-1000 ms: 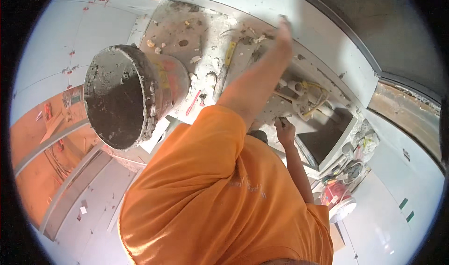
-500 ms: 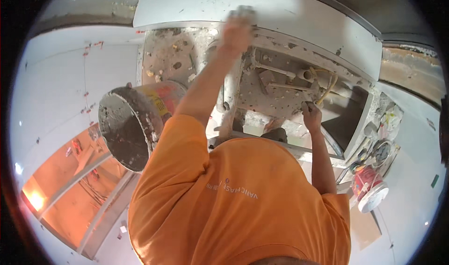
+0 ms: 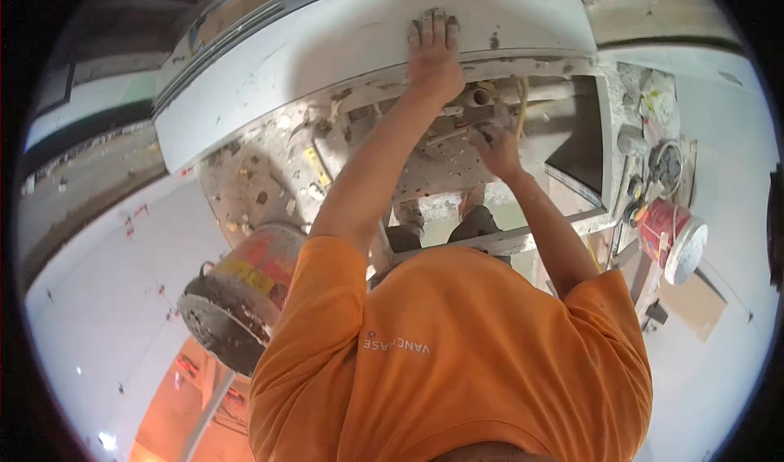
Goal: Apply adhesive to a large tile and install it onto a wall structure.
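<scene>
My left hand lies flat with fingers stretched out on a long white panel at the far side. Its palm is over the panel's near edge. My right hand hovers over the rectangular opening in the dusty frame, its fingers slightly blurred but apart, with nothing visible in them. Just beyond it are a pale pipe end and a yellow hose. A yellow tool, perhaps a small level, lies on the debris-strewn surface left of my left forearm.
A mortar-caked bucket lies tipped at my left. On the right stand a red and white bucket, a mallet-like tool and a round coil. My feet show below the frame's opening.
The view has shifted and turned, so the panel and buckets sit differently. My left hand now lies plainly flat on the panel. My right hand has moved leftward in the opening, fingers loosened.
</scene>
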A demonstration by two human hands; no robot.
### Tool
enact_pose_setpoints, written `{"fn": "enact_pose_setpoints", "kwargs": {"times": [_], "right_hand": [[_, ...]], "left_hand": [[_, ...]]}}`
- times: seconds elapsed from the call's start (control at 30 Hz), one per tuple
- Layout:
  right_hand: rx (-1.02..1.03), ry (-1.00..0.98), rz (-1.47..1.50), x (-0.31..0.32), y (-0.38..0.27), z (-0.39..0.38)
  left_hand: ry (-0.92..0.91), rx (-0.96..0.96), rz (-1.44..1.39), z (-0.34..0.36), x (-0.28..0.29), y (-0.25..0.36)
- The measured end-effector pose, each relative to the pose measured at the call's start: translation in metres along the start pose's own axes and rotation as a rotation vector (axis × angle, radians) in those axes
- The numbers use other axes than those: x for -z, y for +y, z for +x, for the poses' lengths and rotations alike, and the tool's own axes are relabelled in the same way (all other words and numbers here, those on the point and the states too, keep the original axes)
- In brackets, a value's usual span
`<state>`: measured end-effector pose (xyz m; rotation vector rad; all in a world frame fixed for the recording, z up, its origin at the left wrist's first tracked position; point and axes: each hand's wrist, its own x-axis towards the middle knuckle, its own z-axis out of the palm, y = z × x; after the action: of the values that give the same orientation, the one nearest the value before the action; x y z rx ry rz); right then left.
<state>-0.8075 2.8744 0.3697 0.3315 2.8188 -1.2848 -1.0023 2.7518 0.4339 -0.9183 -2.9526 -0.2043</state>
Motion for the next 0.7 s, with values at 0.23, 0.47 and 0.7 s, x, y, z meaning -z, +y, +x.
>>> {"fn": "enact_pose_setpoints", "kwargs": {"times": [0.23,0.47,0.7], "right_hand": [[-0.381,0.075,0.127,0.033,0.044,-0.021],[-0.428,0.544,-0.114,0.096,0.114,0.083],[-0.433,0.95,0.275,0.071,0.137,0.19]], "left_hand": [[-0.245,-0.973,-0.311,0.02,-0.004,0.069],[0.018,-0.383,-0.036,0.001,0.03,-0.074],[-0.067,-0.422,0.003,-0.014,0.018,-0.111]]}}
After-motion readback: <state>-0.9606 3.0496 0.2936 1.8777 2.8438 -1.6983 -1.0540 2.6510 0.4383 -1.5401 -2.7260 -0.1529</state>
